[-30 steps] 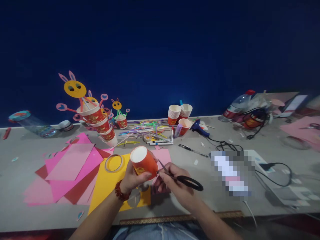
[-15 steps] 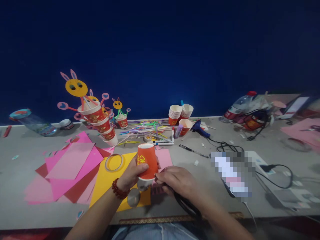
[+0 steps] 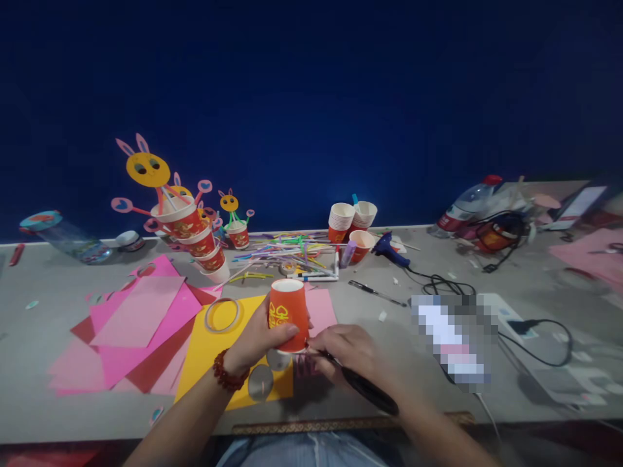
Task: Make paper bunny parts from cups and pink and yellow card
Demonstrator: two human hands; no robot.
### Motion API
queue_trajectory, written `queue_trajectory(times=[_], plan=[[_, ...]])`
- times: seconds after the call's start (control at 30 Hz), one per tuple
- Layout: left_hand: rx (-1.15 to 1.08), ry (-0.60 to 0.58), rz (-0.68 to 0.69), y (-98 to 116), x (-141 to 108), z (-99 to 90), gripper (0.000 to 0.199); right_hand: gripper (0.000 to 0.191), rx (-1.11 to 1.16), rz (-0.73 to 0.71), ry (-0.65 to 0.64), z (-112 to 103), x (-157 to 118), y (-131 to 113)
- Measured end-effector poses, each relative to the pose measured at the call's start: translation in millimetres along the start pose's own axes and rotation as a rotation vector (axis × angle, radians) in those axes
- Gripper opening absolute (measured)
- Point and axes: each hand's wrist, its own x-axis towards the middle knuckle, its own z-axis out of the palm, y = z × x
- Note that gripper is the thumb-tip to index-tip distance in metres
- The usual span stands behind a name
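My left hand (image 3: pixel 256 340), with a red bead bracelet at the wrist, is wrapped round an orange-red paper cup (image 3: pixel 289 311) with yellow lettering. The cup stands upright in the hand with its white end up. Closed round a black-handled tool (image 3: pixel 370 389), my right hand (image 3: pixel 343 350) is at the lower right edge of the cup. The tool's tip meets the cup near its lower rim; its exact kind is unclear. Below lie yellow paper (image 3: pixel 209 363), two grey discs (image 3: pixel 261 383) and pink paper (image 3: pixel 322 308).
Pink and red sheets (image 3: pixel 139 311) lie left, beside stacked cups with bunny figures (image 3: pixel 187 224). Behind are straws (image 3: pixel 292 250), cup stacks (image 3: pixel 339 224) and a blue glue gun (image 3: pixel 389 251). A pen (image 3: pixel 374 293), blurred phone (image 3: pixel 450 344) and power strip (image 3: pixel 525 350) lie right.
The cup has turned slightly in my left hand and moved a little right, showing more lettering. The black handle in my right hand has swung into clearer view.
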Motion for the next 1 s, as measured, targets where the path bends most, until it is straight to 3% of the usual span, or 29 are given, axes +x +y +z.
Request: queue_trajectory(times=[0.1,0.33,0.43,0.53,0.67,0.8,1.0], plan=[[0.106,0.045,0.028,6,-3,1.2,0.056,0.019,0.165,0.098,-0.001,5,-2,-5],[0.269,0.086,0.187,3,-8,0.2,0.059,0.031,0.906,0.518,0.073,18,2,-12],[0.203,0.076,0.24,-5,-8,-0.9,0.068,0.035,1.074,0.579,0.116,26,3,-8],[0.075,0.044,0.227,-13,-6,-1.3,0.063,0.036,1.113,0.583,0.118,28,3,-5],[-0.136,-0.005,0.154,-18,0,-1.2,0.049,0.033,0.969,0.523,0.071,14,2,-12],[-0.309,-0.061,0.114,-18,4,0.0,0.045,0.021,0.593,0.355,-0.016,-5,1,-18],[-0.445,-0.11,0.006,-13,3,3.0,0.043,0.014,-0.01,-0.132,0.018,-10,3,-10]])
